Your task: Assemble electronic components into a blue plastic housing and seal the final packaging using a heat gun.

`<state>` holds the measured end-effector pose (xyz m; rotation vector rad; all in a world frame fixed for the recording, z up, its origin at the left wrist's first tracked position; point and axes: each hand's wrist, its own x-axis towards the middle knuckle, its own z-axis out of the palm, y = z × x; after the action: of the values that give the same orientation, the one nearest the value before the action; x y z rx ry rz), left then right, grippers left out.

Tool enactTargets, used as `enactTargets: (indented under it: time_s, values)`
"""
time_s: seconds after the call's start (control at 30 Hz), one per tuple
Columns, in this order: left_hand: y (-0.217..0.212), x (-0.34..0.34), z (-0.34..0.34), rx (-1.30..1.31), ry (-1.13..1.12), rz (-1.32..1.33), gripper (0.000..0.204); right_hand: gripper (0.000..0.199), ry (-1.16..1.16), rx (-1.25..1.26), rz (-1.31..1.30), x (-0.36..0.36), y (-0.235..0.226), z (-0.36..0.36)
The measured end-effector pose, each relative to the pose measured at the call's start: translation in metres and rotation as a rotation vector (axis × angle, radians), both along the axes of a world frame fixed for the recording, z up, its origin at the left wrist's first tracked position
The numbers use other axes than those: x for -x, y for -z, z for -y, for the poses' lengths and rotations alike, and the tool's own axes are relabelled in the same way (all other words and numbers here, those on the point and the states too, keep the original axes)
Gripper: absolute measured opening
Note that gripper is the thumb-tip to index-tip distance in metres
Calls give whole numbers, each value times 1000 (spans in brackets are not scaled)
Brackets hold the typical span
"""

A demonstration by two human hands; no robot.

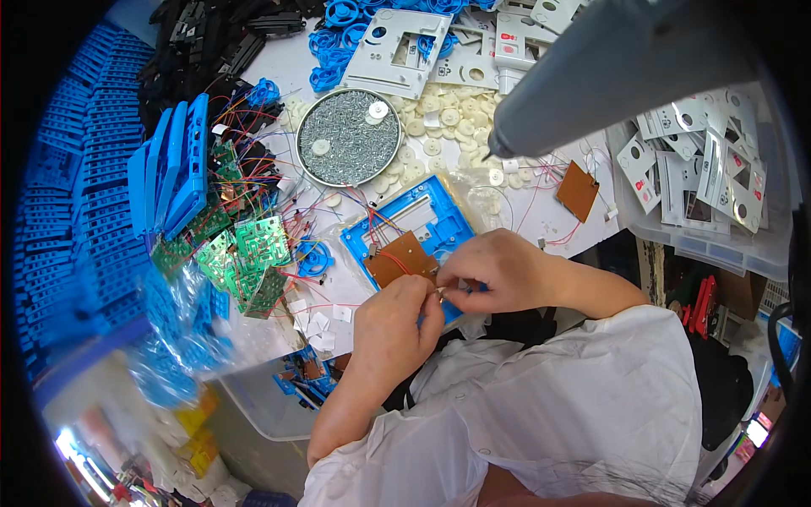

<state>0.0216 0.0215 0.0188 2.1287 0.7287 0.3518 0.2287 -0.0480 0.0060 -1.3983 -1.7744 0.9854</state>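
The blue plastic housing (pixel 457 226) lay at the near edge of the table, just in front of the person, its inside facing up. A brown circuit board (pixel 401 256) sat over its near half, with red wires (pixel 394 263) running across the board. Both hands met at the board's near right corner: the right hand (pixel 498 270) pinched a small pale piece (pixel 440 292), perhaps a wire end, between thumb and forefinger; whether the left hand (pixel 390 325), its fingertips bunched against the same spot, also gripped it could not be told.

The work looked partly done. The board was in the housing, but no cover lay over it, and the wiring appeared unfinished. The electric screwdriver (pixel 591 76) hung unheld at the far right, and the round bowl (pixel 298 152) at the far centre was full of screws (pixel 351 127). A second brown board (pixel 577 192) lay to the right, outside any housing, and green circuit boards (pixel 258 245) were heaped on the left.
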Motion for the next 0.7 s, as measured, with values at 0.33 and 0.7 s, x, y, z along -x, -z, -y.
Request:
enactTargets:
  time_s: [0.33,0.7]
  values:
    - [0,-2,-2,114,-18,50,4,12,-85,351,-280,-11,-2,-5]
    - [3,-1,-2,202,-63,43,7,19,-83,590,-468,-18,-4,-3]
